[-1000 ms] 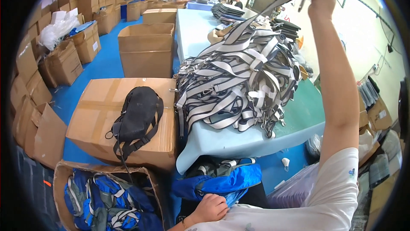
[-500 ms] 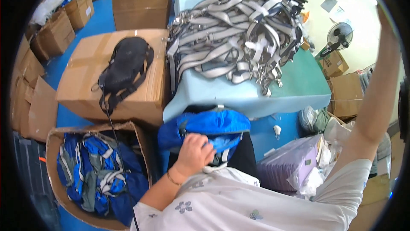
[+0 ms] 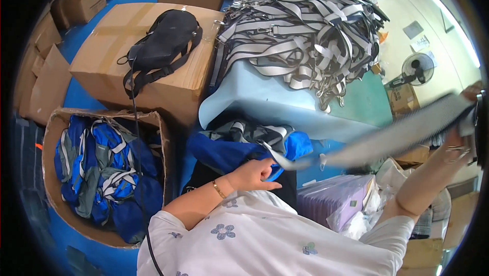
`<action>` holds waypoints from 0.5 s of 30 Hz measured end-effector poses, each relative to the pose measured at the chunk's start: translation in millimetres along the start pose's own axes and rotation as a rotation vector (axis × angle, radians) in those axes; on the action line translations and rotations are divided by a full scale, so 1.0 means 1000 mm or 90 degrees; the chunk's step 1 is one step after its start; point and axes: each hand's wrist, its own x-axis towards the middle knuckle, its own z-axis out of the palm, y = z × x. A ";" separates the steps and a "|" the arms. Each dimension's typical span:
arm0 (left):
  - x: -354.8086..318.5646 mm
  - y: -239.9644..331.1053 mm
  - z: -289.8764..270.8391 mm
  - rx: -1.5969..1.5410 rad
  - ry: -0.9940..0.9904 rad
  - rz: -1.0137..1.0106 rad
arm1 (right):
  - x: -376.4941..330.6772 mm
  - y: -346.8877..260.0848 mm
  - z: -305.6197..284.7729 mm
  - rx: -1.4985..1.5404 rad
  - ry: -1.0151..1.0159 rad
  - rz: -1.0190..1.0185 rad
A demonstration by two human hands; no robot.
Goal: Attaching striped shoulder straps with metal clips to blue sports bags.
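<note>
On my lap lies a blue and grey bag, its grey side and pale straps facing up. My left hand is at the bag's near edge, fingers curled on it and thumb sticking out. A long grey-and-black webbing strap, blurred by motion, runs from beside my left fingers up to the far right. There my right hand, partly cut off by the picture's rim, grips its raised end. A metal clasp hangs by my right wrist. Whether the strap's lower end is fastened to the bag cannot be made out.
A heap of similar straps covers much of the table ahead. Left of it, a black pouch lies on a closed carton. An open carton of blue bags stands at my left; wrapped purple sheets at my right.
My right arm has come down from overhead, drawing the strap across to the right side. The bag has turned, showing its grey side. My left hand has shifted right along it.
</note>
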 end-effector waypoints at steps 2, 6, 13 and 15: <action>0.000 -0.020 0.002 -0.079 -0.069 0.082 | -0.027 0.032 0.027 -0.334 0.088 -0.024; -0.003 -0.033 -0.011 -0.157 -0.123 0.074 | -0.035 0.034 0.005 -0.201 -0.009 0.150; 0.003 -0.040 -0.026 -0.695 -0.037 0.075 | -0.083 0.121 -0.046 -0.028 -0.234 0.176; 0.003 -0.018 -0.028 -0.628 0.087 -0.015 | -0.136 0.170 -0.082 -0.153 -0.043 0.149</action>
